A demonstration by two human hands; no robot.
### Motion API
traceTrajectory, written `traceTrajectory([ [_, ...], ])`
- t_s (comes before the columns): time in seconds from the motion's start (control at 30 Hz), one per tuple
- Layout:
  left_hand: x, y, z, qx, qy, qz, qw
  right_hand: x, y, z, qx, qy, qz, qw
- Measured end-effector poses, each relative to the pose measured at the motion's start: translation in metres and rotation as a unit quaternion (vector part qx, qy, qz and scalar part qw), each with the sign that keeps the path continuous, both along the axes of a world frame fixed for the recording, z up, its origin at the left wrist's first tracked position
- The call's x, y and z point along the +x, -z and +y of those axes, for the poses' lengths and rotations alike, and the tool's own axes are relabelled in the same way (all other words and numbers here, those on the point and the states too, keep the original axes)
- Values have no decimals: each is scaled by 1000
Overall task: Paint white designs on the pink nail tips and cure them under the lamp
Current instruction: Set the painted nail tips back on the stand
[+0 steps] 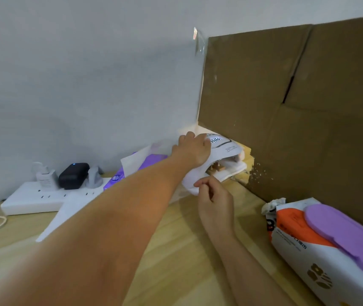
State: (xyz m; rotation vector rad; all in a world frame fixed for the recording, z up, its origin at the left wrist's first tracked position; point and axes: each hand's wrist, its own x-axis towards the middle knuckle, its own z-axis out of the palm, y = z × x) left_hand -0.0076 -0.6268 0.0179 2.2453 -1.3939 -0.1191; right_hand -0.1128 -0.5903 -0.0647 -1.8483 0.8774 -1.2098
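Atop the lamp (224,146), the left hand (192,149) pressed flat; the right hand (213,195), loosely curled and empty, should have stayed clear of the nail tips (217,167).

The white dome-shaped curing lamp (224,149) is showing the grey word "SUN" on its top, with smaller print beside it too fine to read, and its lit display is glowing with white digits too blurred to make out. The white, orange and purple wipes pack (321,246) is carrying dark lettering that stays illegible.
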Motion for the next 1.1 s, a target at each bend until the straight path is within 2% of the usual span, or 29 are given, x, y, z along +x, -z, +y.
traceTrajectory([
  [0.13,7,3,-11,25,-7,-30,999,1,2,-2,18,-10,3,1000],
  [0.3,10,0,-23,30,-30,-10,999,2,3,-1,9,-32,24,999],
  [0.47,11,-5,-26,95,-15,-43,994,1,3,-4,7,-23,40,999],
  [0.53,10,-11,-16,45,-1,-49,998,1,2,-4,-4,-23,57,998],
  [0.63,-2,-25,17,-91,57,-32,994,2,0,-2,-16,-18,83,996],
  [0.73,-13,-37,74,-185,138,-39,972,1,-1,1,-20,5,108,994],
  [0.83,-11,-46,155,-250,172,-71,950,1,-2,0,-26,27,130,991],
  [0.93,0,-47,244,-270,146,-83,948,-1,-3,2,-36,30,140,989],
  [1.1,15,-8,360,-311,14,-45,949,-3,-4,10,-67,26,152,986],
])
